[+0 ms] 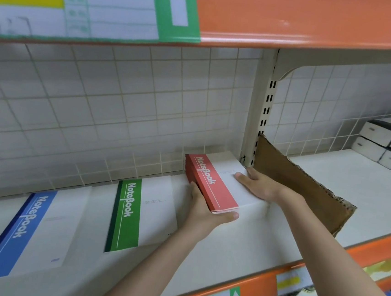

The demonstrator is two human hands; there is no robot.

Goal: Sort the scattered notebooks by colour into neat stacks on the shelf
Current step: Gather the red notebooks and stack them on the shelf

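Observation:
A stack of red-banded notebooks point(212, 181) lies at the back right of the white shelf point(240, 245). My left hand point(203, 214) grips the stack's near left edge, thumb across its front end. My right hand point(256, 183) lies flat on the white cover at the stack's right side. A green-banded notebook point(127, 215) lies flat to the left of the red stack. Further left lies a blue-banded notebook point(14, 237). How many notebooks lie under the green and blue ones is not visible.
A brown cardboard divider point(302, 189) stands upright just right of the red stack. Beyond it, white boxes point(388, 145) are stacked at the back of the neighbouring bay. An orange shelf point(309, 18) with a paper label hangs overhead. The tiled wall point(122, 107) backs the shelf.

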